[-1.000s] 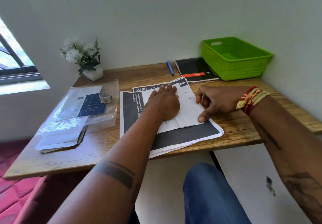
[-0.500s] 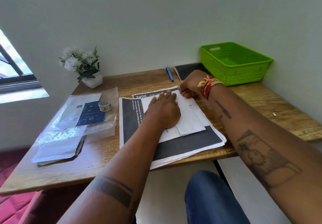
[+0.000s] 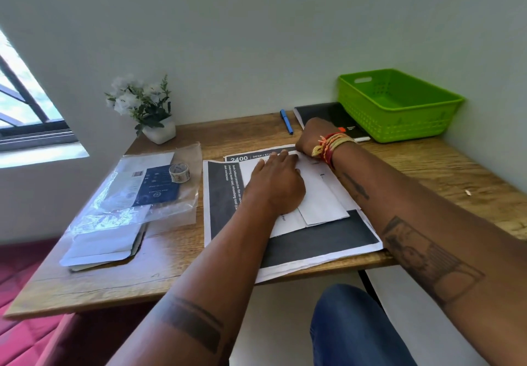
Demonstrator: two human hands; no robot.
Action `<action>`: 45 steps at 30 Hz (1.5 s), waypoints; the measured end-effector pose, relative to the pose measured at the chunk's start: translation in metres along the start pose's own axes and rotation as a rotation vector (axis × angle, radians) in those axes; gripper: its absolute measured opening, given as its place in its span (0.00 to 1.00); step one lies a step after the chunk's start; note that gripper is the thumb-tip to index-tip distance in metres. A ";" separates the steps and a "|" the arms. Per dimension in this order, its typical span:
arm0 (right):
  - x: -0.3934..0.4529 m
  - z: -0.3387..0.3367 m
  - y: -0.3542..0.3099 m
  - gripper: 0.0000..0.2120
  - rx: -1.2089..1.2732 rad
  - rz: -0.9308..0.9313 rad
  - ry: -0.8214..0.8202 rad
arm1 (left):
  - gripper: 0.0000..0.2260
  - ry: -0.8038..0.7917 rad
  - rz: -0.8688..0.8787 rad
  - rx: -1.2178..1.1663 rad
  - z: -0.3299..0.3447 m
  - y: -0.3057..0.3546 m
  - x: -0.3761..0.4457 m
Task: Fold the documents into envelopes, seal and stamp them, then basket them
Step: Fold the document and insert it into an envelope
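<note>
A folded white document (image 3: 322, 199) lies on a stack of dark printed sheets (image 3: 313, 241) at the middle of the wooden table (image 3: 456, 171). My left hand (image 3: 278, 184) rests flat on the document's left half, fingers straight and pointing away from me. At the far end of the document my right hand (image 3: 312, 137) touches its edge. I see only the back of that hand, so its fingers are hidden. The green basket (image 3: 399, 126) stands at the back right, with nothing visible inside.
To the left lie a clear plastic sleeve (image 3: 171, 211) with a blue card (image 3: 159, 190), a tape roll (image 3: 179, 172) and white envelopes (image 3: 105, 244). A blue pen (image 3: 286, 122), a black notebook (image 3: 328, 112) and a potted plant (image 3: 148, 109) stand along the back wall.
My right hand has moved from the document's right edge up to its far end, then stayed there. The left hand has kept pressing the document flat.
</note>
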State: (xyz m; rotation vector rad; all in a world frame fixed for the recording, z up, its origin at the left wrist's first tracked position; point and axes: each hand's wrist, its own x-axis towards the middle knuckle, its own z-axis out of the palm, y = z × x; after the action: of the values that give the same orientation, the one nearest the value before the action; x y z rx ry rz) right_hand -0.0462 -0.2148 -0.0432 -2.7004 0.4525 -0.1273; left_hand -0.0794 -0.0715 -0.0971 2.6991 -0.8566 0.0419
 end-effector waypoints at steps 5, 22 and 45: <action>0.004 0.001 0.007 0.10 -0.039 -0.078 -0.004 | 0.24 -0.005 -0.005 0.004 0.000 -0.001 0.000; -0.006 0.008 0.024 0.09 0.160 -0.158 0.063 | 0.24 -0.017 -0.035 -0.008 -0.005 0.002 -0.002; -0.030 0.005 0.030 0.15 0.165 -0.153 0.017 | 0.22 0.002 -0.050 -0.017 -0.011 0.007 -0.005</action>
State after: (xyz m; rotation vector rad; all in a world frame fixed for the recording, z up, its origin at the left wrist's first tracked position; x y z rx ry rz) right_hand -0.0823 -0.2289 -0.0599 -2.5700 0.2283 -0.2213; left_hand -0.0867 -0.0709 -0.0857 2.7023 -0.7854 0.0267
